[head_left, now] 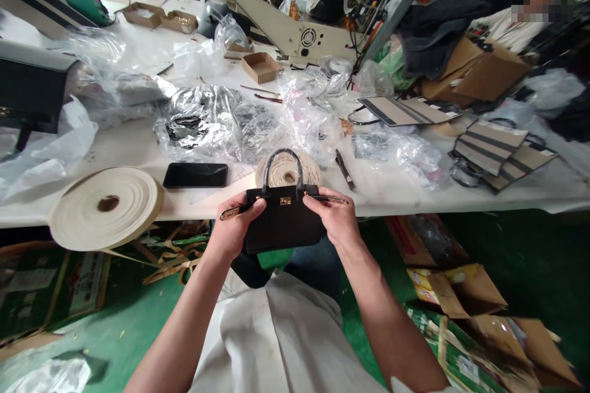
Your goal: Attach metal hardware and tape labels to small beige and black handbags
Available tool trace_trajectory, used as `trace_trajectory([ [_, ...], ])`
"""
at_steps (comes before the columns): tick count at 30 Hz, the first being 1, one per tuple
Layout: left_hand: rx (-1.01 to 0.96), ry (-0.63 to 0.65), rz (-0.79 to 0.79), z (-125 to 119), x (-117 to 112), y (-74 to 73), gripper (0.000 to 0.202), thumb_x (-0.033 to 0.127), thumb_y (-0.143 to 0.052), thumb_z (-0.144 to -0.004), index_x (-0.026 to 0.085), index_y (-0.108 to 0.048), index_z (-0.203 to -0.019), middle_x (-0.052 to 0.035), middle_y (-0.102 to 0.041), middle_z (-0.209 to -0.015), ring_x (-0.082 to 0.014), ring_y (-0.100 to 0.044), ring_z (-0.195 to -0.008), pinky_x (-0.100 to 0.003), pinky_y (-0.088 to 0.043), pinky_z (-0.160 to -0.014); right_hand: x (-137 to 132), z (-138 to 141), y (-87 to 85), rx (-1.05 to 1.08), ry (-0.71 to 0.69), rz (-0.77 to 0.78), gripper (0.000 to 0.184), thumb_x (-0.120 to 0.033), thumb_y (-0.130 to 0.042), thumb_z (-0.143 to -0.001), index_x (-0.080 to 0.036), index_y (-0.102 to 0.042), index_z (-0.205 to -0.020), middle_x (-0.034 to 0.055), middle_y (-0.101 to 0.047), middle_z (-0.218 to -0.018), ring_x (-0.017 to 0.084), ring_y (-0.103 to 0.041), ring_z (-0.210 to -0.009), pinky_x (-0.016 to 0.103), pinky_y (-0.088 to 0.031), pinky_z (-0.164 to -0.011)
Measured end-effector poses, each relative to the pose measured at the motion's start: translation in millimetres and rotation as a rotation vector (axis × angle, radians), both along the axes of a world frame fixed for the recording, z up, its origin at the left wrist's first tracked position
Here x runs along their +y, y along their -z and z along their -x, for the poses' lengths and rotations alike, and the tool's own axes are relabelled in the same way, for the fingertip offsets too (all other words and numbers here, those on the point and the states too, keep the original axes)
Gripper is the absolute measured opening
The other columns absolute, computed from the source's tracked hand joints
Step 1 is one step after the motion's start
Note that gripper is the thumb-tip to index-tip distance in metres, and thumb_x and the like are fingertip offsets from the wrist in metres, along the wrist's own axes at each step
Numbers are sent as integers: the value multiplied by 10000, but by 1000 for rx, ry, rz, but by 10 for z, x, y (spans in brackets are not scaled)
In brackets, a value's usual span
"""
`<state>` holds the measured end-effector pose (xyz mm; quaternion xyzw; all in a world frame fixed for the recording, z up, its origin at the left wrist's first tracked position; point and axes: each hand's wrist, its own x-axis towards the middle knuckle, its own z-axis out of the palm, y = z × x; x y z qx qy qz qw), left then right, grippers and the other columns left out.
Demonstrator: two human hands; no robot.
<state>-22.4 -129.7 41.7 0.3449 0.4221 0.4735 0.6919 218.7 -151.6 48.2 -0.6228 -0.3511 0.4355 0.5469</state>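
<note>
I hold a small black handbag (283, 221) upright in front of me, just below the white table's (405, 187) front edge. It has a looped black handle and a gold clasp on its front. My left hand (233, 227) grips the bag's left side, and a gold-tipped strap end sticks out past its fingers. My right hand (336, 218) grips the right side, with a thin dark tool or strap end poking out above its fingers. Both hands are closed on the bag.
On the table lie a big roll of cream tape (104, 206), a smaller roll (288, 171), a black phone (195, 175), crumpled plastic bags (207, 120), small cardboard boxes (261, 66) and striped bags (495, 150). Torn cartons (461, 295) litter the green floor. Other people stand at the far side.
</note>
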Motion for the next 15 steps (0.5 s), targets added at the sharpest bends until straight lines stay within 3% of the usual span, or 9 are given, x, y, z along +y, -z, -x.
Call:
trace_trajectory([
  [4,-47,28,14,2,-14,-14,368,419,-995,-844,169,-874,-1086,-77,-834,-1071,-243,-731,-965,-330,-581,-899,-36,-13,-74,-22,-23,-44,383,-461,-1030,-743,-231,-901,-1020,61,-882,-1031,277,-797,-959,413,-626,-954],
  [11,-83,95,-9,119,-65,-23,337,405,-984,-875,172,-868,-1089,-75,-829,-1037,-248,-752,-973,-338,-596,-909,-83,-103,-227,86,-278,33,504,-536,-967,-857,-256,-862,-1264,48,-864,-1219,291,-776,-1169,388,-602,-1032],
  [15,-94,157,-37,202,-89,-37,328,406,-968,-900,172,-853,-1098,-86,-821,-1080,-253,-745,-990,-362,-597,-938,-79,-85,-177,83,-243,21,404,-538,-999,-811,-236,-902,-1061,44,-871,-1070,284,-785,-1023,397,-615,-955],
])
